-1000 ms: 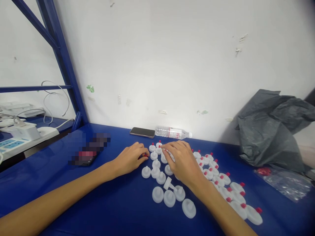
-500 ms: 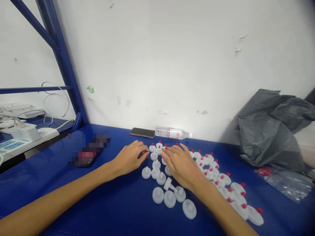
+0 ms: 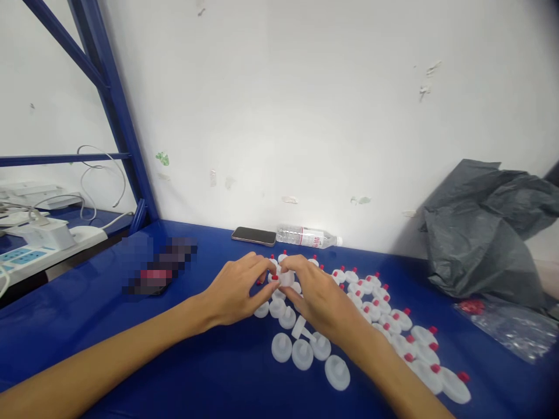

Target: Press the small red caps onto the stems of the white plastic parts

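My left hand pinches a small red cap between thumb and fingertips. Facing it, my right hand grips a white round nozzle lid by its edge, and the red cap is right beside this lid. Whether the two touch is too small to tell. Bare white nozzle lids stand on the blue table below my hands. To the right of my right forearm spread several white lids with red caps. A white T-shaped piece leans among the bare lids.
Behind my hands lie a phone and a clear plastic bottle along the wall. A grey plastic bag and a clear bag with red pieces occupy the right side. A power strip sits left, past a blue frame post.
Both hands have come together above the lids. My right hand has lifted a white nozzle lid, and my left hand has moved right with a red cap in its fingers.
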The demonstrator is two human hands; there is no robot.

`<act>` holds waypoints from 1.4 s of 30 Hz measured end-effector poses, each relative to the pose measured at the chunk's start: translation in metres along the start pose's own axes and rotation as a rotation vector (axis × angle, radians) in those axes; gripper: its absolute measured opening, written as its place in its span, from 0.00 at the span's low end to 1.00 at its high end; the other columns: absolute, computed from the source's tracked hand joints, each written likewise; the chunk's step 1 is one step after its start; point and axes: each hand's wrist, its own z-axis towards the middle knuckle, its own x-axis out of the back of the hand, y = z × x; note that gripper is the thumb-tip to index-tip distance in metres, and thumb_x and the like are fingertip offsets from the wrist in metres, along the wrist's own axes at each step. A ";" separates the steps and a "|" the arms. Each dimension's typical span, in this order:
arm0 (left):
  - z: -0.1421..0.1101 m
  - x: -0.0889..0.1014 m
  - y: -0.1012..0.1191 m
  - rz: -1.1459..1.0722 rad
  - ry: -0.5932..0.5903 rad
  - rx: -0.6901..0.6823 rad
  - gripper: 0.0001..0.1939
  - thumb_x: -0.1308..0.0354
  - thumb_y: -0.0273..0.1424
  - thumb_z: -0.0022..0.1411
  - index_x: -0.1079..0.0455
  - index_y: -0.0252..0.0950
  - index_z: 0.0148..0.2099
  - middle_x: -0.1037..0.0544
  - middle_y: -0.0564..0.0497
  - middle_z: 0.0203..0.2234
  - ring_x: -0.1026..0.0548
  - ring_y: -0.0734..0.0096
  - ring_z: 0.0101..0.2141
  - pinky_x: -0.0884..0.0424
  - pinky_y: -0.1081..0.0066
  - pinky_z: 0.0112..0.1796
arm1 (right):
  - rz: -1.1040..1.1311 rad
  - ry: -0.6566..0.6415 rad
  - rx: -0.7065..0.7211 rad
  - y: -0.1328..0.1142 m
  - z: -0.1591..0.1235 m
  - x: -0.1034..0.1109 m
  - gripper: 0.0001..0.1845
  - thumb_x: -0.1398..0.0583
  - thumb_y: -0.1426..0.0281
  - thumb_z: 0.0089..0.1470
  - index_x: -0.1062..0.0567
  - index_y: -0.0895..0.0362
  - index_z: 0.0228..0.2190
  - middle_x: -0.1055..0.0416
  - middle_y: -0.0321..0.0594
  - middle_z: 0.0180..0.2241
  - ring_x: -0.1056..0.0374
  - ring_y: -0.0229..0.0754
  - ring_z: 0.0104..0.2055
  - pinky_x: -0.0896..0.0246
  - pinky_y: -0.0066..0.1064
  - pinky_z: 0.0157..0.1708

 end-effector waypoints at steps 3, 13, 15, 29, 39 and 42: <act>-0.001 -0.001 0.004 0.022 -0.021 -0.023 0.11 0.55 0.34 0.74 0.34 0.38 0.40 0.27 0.50 0.32 0.33 0.65 0.33 0.40 0.67 0.32 | -0.002 0.041 0.032 -0.001 -0.001 -0.002 0.16 0.43 0.76 0.65 0.37 0.52 0.52 0.26 0.44 0.48 0.28 0.47 0.51 0.30 0.41 0.49; -0.001 -0.003 0.006 -0.083 -0.026 0.071 0.21 0.63 0.37 0.76 0.39 0.37 0.33 0.32 0.54 0.25 0.36 0.70 0.26 0.40 0.70 0.30 | 0.046 0.054 -0.020 -0.002 0.002 -0.008 0.17 0.41 0.74 0.64 0.35 0.53 0.53 0.25 0.44 0.48 0.26 0.46 0.51 0.28 0.37 0.47; 0.001 0.001 0.005 -0.113 0.002 0.151 0.25 0.71 0.36 0.78 0.45 0.38 0.28 0.37 0.55 0.21 0.39 0.72 0.23 0.39 0.72 0.27 | -0.027 0.109 -0.050 0.006 0.002 -0.003 0.16 0.42 0.75 0.65 0.33 0.53 0.53 0.24 0.45 0.49 0.27 0.47 0.53 0.29 0.38 0.49; 0.004 -0.011 -0.024 0.027 -0.108 0.255 0.16 0.56 0.31 0.73 0.25 0.41 0.49 0.28 0.47 0.41 0.29 0.59 0.43 0.32 0.63 0.40 | -0.157 0.132 -0.260 0.021 0.004 -0.001 0.04 0.38 0.70 0.63 0.22 0.52 0.40 0.24 0.40 0.40 0.27 0.46 0.42 0.34 0.39 0.45; 0.004 -0.016 -0.031 0.041 -0.156 0.217 0.10 0.46 0.29 0.69 0.23 0.42 0.46 0.21 0.49 0.40 0.28 0.59 0.43 0.30 0.64 0.40 | -0.241 0.002 -0.279 0.029 0.003 -0.004 0.06 0.38 0.73 0.62 0.20 0.53 0.34 0.20 0.36 0.31 0.26 0.45 0.39 0.39 0.44 0.51; 0.003 -0.018 -0.032 0.032 -0.155 0.204 0.09 0.45 0.31 0.70 0.23 0.42 0.45 0.22 0.49 0.42 0.28 0.60 0.43 0.30 0.66 0.39 | -0.266 -0.038 -0.278 0.028 0.003 -0.006 0.08 0.39 0.72 0.63 0.19 0.52 0.34 0.21 0.36 0.30 0.26 0.45 0.38 0.38 0.44 0.52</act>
